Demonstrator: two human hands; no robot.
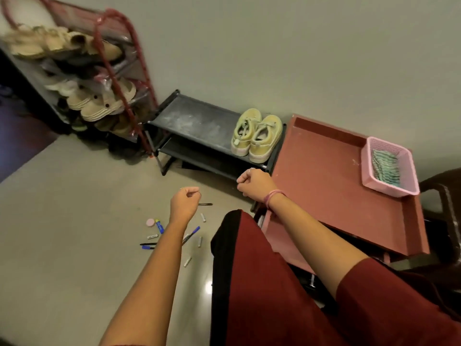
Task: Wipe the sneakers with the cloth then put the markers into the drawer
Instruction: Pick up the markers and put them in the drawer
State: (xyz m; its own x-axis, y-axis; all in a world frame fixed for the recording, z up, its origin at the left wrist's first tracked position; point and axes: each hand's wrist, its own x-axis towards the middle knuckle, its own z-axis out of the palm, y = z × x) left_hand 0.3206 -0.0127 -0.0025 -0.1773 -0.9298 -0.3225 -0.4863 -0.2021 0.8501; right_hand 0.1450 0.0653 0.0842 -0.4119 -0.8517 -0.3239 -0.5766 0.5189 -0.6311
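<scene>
A pair of pale yellow sneakers point(257, 134) stands on the top shelf of a low black shoe rack point(194, 121) against the wall. A striped green cloth point(385, 168) lies in a pink basket point(389, 168) on the red cabinet top point(324, 176). Several markers point(192, 233) lie scattered on the floor among small white caps or batteries. The red drawer point(282, 243) under the cabinet top is pulled open. My left hand point(184, 203) hovers above the markers with curled fingers, holding nothing. My right hand point(254, 183) is a loose fist in front of the rack, empty.
A tall red-framed shoe rack point(99, 78) full of sandals and shoes stands at the left. A pink round lid point(150, 222) and a blue glue stick point(159, 226) lie on the floor. A dark chair point(446, 196) is at the right edge. My red garment point(262, 283) covers the lower middle.
</scene>
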